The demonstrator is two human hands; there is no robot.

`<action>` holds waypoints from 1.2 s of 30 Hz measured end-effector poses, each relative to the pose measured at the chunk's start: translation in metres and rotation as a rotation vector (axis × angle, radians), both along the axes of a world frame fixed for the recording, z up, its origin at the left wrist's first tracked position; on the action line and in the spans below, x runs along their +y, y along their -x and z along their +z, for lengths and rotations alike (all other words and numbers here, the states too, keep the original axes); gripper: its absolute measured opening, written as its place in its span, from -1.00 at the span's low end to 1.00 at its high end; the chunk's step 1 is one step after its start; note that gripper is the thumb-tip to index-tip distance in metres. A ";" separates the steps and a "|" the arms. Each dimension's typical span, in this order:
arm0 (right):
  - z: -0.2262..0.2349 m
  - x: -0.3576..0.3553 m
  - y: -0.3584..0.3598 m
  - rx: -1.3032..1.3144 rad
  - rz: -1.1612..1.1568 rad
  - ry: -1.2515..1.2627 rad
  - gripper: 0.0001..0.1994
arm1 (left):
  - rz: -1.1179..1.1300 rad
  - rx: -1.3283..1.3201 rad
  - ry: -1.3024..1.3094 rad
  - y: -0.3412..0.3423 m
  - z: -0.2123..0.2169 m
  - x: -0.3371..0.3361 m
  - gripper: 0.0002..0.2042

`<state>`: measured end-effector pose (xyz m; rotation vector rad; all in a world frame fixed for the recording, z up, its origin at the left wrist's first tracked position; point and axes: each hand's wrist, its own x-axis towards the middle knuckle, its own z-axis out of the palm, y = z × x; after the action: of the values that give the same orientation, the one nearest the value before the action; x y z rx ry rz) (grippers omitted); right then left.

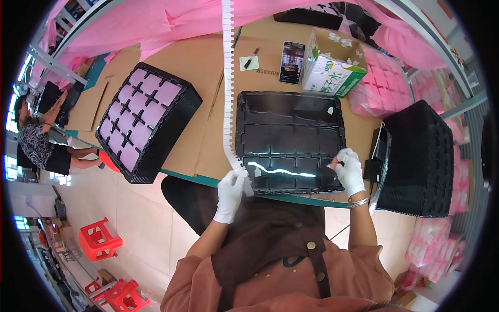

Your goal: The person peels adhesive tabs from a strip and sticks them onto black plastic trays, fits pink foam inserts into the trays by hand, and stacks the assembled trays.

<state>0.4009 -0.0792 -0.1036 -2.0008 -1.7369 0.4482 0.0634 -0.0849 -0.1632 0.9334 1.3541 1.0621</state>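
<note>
My left hand (230, 194), in a white glove, grips the lower end of a long white strip with a notched edge (227, 93), which looks like a strip of labels. The strip runs up across the table past the top of the view. At the table's near edge lies a black plastic tray (291, 132) with several shallow compartments. Small white tags (330, 110) lie in two of them. My right hand (350, 174), also gloved, is over the tray's near right corner with its fingertips pinched together. Whatever those fingertips hold is too small to make out.
On the left stands a stack of black trays topped with lilac pads (136, 112); another black stack (416, 156) is on the right. Beyond the tray are a phone (292, 62), a carton (332, 73), and a small knife (251, 58). Red stools (100, 240) and another person (44, 140) are leftward.
</note>
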 end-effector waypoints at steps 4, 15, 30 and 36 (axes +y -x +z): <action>-0.031 -0.010 -0.016 -0.193 -0.003 -0.009 -0.85 | -0.024 0.094 -0.021 -0.003 -0.001 0.000 -0.77; -0.038 -0.021 -0.014 -0.219 -0.064 -0.061 -0.78 | 0.016 -0.006 -0.002 -0.005 0.001 -0.001 -0.80; -0.043 -0.017 -0.012 -0.185 -0.064 -0.052 -0.87 | 0.012 0.010 -0.010 -0.007 0.006 0.000 -0.82; -0.046 -0.025 -0.022 -0.142 0.040 -0.142 -0.87 | 0.030 0.046 -0.011 -0.005 0.000 0.000 -0.84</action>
<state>0.4225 -0.1038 -0.1497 -1.9405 -1.8415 0.1933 0.0681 -0.0848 -0.1630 0.9537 1.4056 1.0778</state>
